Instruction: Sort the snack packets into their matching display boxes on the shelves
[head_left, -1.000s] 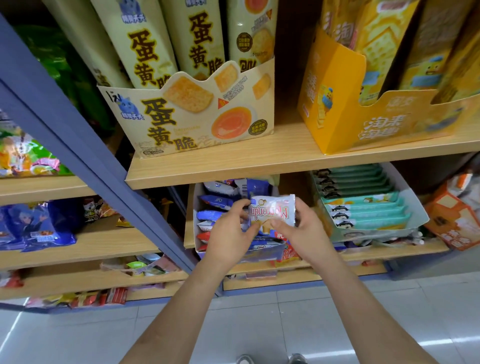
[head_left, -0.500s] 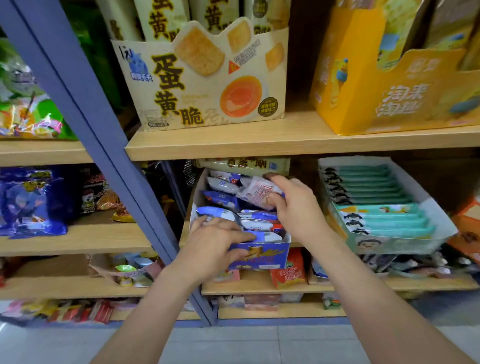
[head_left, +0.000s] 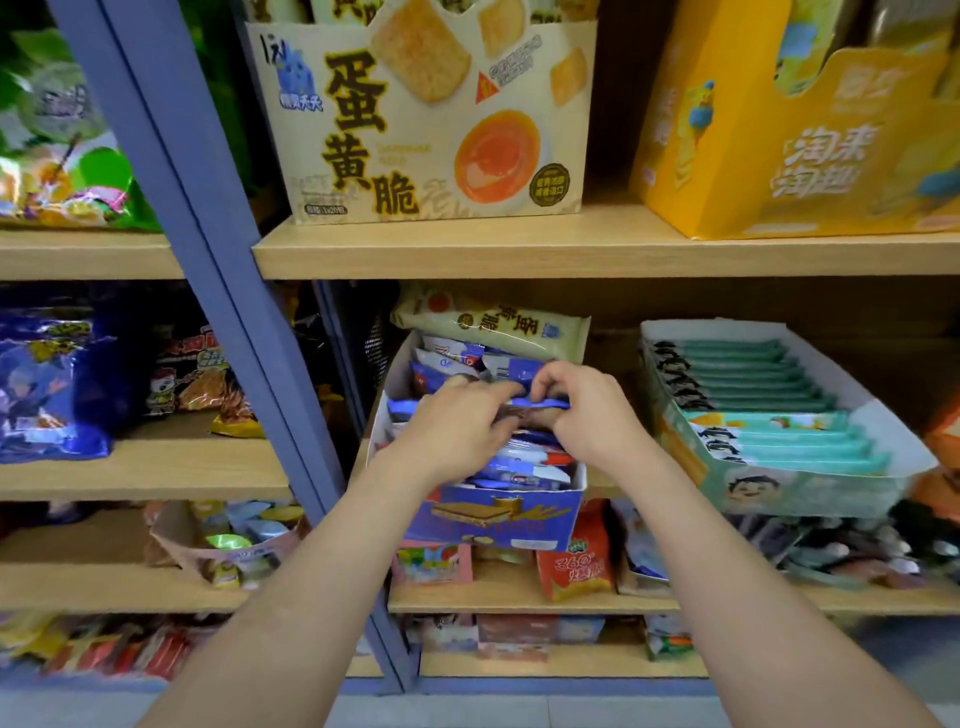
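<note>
1. Two hands meet over the blue box (head_left: 498, 519), left of the green tray (head_left: 779, 488).
2. We pinch one blue packet (head_left: 543, 402) with left hand (head_left: 457, 426) and right hand (head_left: 589, 410), fingers curled, just above the box's other packets (head_left: 519, 467).

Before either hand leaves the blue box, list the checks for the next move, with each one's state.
1. Both the left hand and the right hand are inside the blue box: ok.
2. The right hand pinches a blue packet: ok.
3. What the left hand holds: cannot tell.
4. The cream packet lies across the box's back; its match looks like the cream box above: not ok.
5. The teal box is apart from both hands: ok.
</note>
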